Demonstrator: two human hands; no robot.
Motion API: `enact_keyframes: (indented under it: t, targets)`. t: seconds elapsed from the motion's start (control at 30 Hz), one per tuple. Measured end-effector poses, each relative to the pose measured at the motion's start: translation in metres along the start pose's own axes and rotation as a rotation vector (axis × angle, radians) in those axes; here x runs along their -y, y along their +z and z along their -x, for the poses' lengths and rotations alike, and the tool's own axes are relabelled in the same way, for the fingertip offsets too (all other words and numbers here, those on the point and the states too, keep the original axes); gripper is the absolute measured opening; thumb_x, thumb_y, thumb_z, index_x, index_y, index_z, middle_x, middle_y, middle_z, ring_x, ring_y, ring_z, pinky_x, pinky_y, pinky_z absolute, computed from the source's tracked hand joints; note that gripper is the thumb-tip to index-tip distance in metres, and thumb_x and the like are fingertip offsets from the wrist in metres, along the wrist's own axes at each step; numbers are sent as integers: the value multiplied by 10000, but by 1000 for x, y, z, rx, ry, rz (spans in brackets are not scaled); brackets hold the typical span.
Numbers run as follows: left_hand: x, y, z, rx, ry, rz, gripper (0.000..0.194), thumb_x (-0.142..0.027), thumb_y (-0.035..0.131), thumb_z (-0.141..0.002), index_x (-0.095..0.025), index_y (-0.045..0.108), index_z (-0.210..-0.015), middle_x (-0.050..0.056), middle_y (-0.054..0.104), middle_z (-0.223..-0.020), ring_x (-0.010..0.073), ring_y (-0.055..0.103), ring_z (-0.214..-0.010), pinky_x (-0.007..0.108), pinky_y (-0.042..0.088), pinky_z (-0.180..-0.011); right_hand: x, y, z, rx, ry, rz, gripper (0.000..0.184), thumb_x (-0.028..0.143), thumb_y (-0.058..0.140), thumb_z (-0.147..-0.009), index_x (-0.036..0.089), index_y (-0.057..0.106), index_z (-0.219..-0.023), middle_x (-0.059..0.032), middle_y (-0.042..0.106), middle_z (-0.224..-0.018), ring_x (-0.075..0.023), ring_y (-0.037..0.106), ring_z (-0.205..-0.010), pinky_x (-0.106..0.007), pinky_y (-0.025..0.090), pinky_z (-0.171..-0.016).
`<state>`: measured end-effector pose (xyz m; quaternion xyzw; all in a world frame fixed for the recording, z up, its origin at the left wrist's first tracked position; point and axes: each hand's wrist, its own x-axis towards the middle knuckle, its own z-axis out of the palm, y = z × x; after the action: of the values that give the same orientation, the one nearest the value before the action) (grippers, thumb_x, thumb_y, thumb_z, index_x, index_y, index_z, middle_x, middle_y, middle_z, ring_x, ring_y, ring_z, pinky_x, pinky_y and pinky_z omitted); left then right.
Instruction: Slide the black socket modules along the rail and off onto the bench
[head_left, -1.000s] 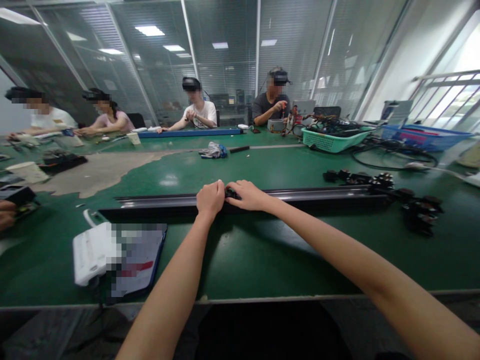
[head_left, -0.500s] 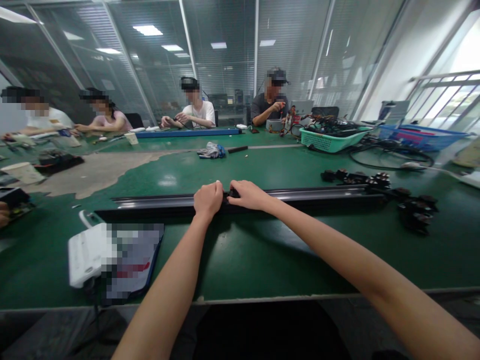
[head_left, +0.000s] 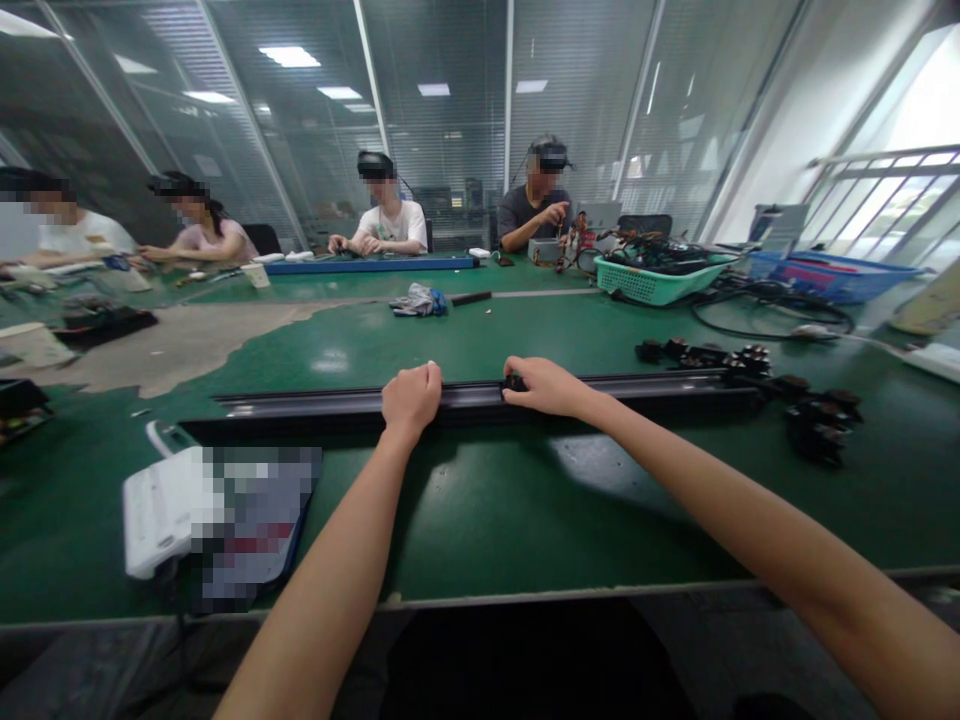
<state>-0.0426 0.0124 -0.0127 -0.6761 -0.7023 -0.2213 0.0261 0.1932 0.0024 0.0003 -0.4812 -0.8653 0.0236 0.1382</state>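
A long black metal rail point(head_left: 472, 396) lies crosswise on the green table in front of me. My left hand point(head_left: 411, 400) is closed around the rail near its middle, thumb on top. To the right, my right hand point(head_left: 544, 386) pinches a small black part point(head_left: 514, 384) at the rail's channel; the fingers cover most of it, so its exact kind does not show. Several black pieces with shiny metal bits point(head_left: 821, 425) lie in a cluster at the rail's right end.
A white device point(head_left: 161, 510) with a cable sits on a blurred folder at the near left. Farther back are a grey glove point(head_left: 420, 300), a green basket of cables point(head_left: 660, 282) and a blue basket point(head_left: 836, 278). Several people sit across the table.
My right hand has slid right along the rail with the small black part, away from my left hand. My left hand keeps its hold on the rail.
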Motion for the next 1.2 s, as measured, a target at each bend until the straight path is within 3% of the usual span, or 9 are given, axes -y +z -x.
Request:
enact_keyframes:
  t: [0.57,1.2]
  targets:
    - [-3,-4,2,7,0,-21,611,-399,215,-1007,-217,796,-958,131,763,-1002,303,709,-962,385,513,-829,-50,-20,51,-11,155,-29,300,393,530,-878,190,595,-1090,-26,617,-750,-177,523,-664,-286,348,-651]
    - [-3,-5,3,4,-6,-30,625,-400,208,-1010,-211,803,-988,129,764,-993,298,714,-966,383,516,-835,-103,-31,104,-109,256,-99,334,451,510,-864,207,611,-1069,17,537,-660,-171,517,-619,-297,380,-633]
